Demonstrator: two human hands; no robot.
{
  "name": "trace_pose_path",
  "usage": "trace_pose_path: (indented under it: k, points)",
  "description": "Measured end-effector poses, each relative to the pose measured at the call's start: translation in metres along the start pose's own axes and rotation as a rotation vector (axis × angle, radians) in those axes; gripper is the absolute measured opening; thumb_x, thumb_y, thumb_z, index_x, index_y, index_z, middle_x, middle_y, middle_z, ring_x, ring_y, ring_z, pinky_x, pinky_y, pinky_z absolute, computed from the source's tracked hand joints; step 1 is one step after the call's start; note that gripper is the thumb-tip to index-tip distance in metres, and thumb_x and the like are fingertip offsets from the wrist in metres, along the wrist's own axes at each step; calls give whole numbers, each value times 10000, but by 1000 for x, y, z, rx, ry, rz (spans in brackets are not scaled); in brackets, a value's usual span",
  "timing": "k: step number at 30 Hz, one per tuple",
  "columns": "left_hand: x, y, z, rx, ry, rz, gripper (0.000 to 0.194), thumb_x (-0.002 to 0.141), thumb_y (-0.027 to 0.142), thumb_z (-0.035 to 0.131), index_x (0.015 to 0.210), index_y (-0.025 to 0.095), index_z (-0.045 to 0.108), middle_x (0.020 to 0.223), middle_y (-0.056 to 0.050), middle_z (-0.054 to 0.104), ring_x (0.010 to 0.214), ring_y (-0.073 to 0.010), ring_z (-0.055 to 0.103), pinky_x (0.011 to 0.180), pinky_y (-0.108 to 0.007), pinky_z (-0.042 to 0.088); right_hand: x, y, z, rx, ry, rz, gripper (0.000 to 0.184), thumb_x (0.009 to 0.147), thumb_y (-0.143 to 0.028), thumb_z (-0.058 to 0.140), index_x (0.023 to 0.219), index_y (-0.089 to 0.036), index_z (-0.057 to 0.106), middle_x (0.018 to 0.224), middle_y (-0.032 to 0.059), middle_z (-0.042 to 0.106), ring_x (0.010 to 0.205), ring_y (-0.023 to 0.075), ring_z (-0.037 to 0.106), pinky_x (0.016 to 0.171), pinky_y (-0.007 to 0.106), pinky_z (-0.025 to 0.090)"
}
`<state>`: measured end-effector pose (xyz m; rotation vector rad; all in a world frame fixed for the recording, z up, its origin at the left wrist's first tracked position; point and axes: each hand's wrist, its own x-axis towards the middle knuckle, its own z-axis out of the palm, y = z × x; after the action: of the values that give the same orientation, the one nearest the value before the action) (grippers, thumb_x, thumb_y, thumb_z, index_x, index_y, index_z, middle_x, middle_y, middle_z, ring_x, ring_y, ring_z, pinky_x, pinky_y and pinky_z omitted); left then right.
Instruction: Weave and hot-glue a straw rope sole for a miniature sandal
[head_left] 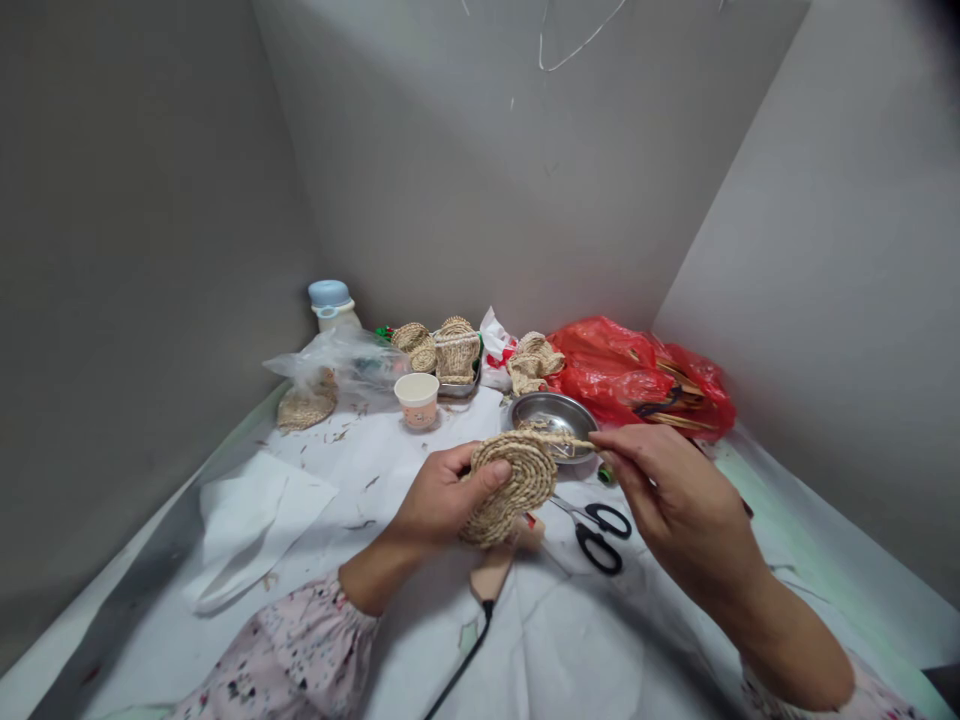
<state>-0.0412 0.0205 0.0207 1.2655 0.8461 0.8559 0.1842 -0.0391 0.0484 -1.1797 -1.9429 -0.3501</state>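
Observation:
A coiled straw-rope piece, pale tan with a rounded, wound pattern, is held up over the table. My left hand grips its left side, thumb pressed across the front. From the top of the coil a loose rope end runs to the right. My right hand pinches that end between thumb and fingers. Below the coil lies a beige corded tool, probably a glue gun, partly hidden. Scissors with black handles rest between the coil and my right hand.
Behind the coil stands a metal bowl with straw scraps. Farther back are a paper cup, woven straw pieces, a clear plastic bag, a blue-lidded bottle and a red plastic bag. White paper lies left.

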Motion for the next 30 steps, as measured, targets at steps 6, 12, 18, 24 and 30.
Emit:
trace_pose_path:
  k: [6,12,18,24,30]
  points:
    - [3,1,0,-138,26,3,426,682,444,794,929,110,700,759,-75,741,627,-181,672,575,-260,527,-1,1,1,-47,-28,-45,144,945,-164,558,1065,-151,637,942,97,707,875,214,621,823,363,494]
    - [5,-1,-2,-229,27,0,385,707,415,787,934,118,699,780,-84,752,601,-189,686,573,-280,541,-3,-1,4,-51,-78,-75,208,947,-154,522,1125,-174,629,947,106,712,872,234,650,789,393,530]
    - [6,-1,-1,-288,38,-6,385,716,404,785,962,120,701,804,-89,757,606,-183,681,592,-288,550,-5,-4,8,-10,-73,-84,234,932,-132,552,1143,-175,645,947,95,720,886,225,657,814,390,549]
    - [7,-2,0,-338,41,-7,319,758,359,762,958,120,698,828,-90,763,645,-173,687,630,-280,557,-7,-8,10,10,-63,-84,173,924,-153,589,1078,-164,668,908,87,731,837,207,664,773,363,560]
    - [6,-2,2,-366,73,-22,332,750,361,765,959,115,688,796,-86,752,630,-178,683,607,-274,540,-8,-11,12,0,-79,-91,201,925,-137,561,1098,-149,664,919,102,723,832,212,668,763,369,563]
